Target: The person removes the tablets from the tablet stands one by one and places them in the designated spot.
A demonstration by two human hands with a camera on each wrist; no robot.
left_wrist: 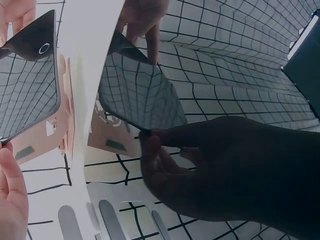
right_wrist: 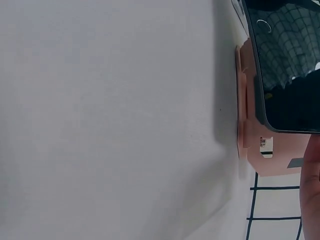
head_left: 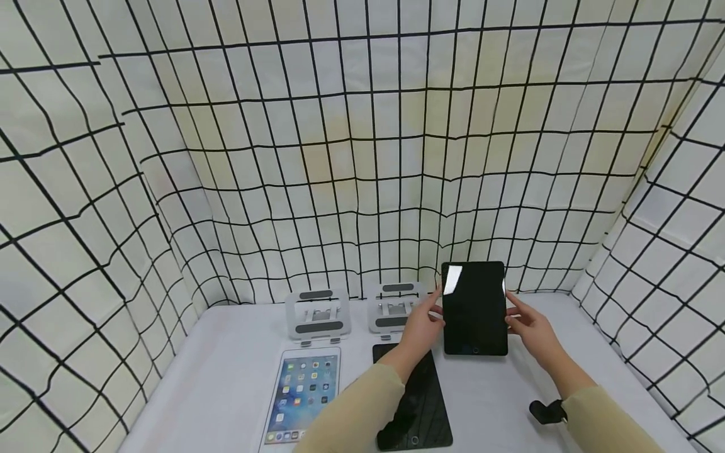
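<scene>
A black tablet (head_left: 474, 308) with a dark screen stands upright at the back right, its round button at the bottom. My left hand (head_left: 420, 324) pinches its left edge, and my right hand (head_left: 531, 327) holds the right edge between thumb and fingers. Behind the tablet, a pink stand (right_wrist: 281, 150) shows in the right wrist view; the head view hides it. In the left wrist view, fingertips grip the tablet's rim (left_wrist: 142, 127). Under my left forearm lies a second black tablet (head_left: 416, 402), partly covered.
Left of the held tablet are two pale stands, one (head_left: 318, 314) farther left and one (head_left: 391, 308) beside my left hand. A white tablet (head_left: 303, 393) with a lit home screen lies flat at front. Black-gridded white cloth walls (head_left: 362, 157) surround the white table (head_left: 204, 390).
</scene>
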